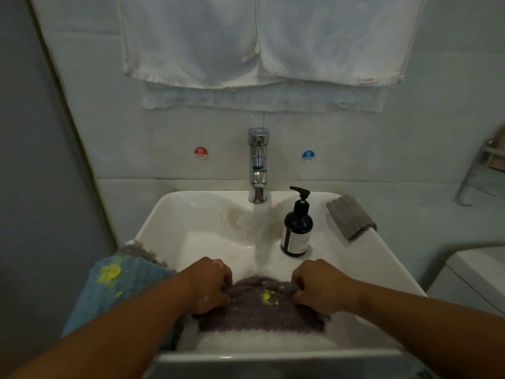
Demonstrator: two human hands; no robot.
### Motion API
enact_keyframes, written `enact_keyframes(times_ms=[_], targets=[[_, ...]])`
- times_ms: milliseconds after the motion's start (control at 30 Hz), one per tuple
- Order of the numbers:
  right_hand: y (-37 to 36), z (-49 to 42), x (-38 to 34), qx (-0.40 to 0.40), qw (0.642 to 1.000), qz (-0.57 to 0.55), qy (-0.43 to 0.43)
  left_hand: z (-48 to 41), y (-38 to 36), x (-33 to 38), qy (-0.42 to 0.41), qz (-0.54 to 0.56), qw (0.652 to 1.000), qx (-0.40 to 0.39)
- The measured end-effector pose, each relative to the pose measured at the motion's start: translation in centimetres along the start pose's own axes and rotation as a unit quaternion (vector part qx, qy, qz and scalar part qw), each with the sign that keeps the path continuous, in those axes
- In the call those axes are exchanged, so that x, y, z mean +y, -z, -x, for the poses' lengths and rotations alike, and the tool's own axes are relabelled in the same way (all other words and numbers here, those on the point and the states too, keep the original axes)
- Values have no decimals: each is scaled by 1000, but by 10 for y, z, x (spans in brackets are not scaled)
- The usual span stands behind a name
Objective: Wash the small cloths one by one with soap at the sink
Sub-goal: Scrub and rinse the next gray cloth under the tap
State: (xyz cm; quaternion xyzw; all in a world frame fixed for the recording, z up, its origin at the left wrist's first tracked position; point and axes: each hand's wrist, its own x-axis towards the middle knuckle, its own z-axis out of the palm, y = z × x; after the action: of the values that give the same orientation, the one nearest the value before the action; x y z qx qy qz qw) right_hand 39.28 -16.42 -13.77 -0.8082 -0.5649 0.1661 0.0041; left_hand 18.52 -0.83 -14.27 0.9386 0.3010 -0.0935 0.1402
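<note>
In near part of sink (369, 258), purple cloth (262, 310) w/ yellow stain sits at foot of tap (257, 165) stream. Left grip (210, 283) & right grip (319, 285) each pinch its far edge. Step: wetting, prob. Next: free one grip for soap bottle (297, 228), far right. Blue cloth (117, 283) waits on left rim.

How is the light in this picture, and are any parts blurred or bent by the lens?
Head view: dim, bluish light throughout; small bright glints on the chrome faucet; the wide lens curves the wall trim at left; the purple cloth is soft but readable; the corners are darker.
</note>
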Motion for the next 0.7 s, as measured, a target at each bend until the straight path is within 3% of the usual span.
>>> enact_keyframes(times_ms=[133, 267, 400, 533, 633, 700], targets=[[6, 1, 1, -7, 984, -174, -19, 2, 2, -1, 5, 47, 999, 18], [16, 1, -5, 26, 934, -355, -13, 2, 12, 1, 6, 170, 984, 53], [32, -3, -23, 90, 859, -504, 26, 4, 31, 14, 4, 362, 924, 125], [44, -8, -52, 162, 802, -572, 63, 6, 45, 43, -5, 469, 850, 242], [51, -7, -74, 240, 781, -576, 32, 3, 41, 68, 1, 508, 809, 297], [47, -4, -87, 270, 790, -550, 14, 1, 40, 79, 26, 509, 799, 320]])
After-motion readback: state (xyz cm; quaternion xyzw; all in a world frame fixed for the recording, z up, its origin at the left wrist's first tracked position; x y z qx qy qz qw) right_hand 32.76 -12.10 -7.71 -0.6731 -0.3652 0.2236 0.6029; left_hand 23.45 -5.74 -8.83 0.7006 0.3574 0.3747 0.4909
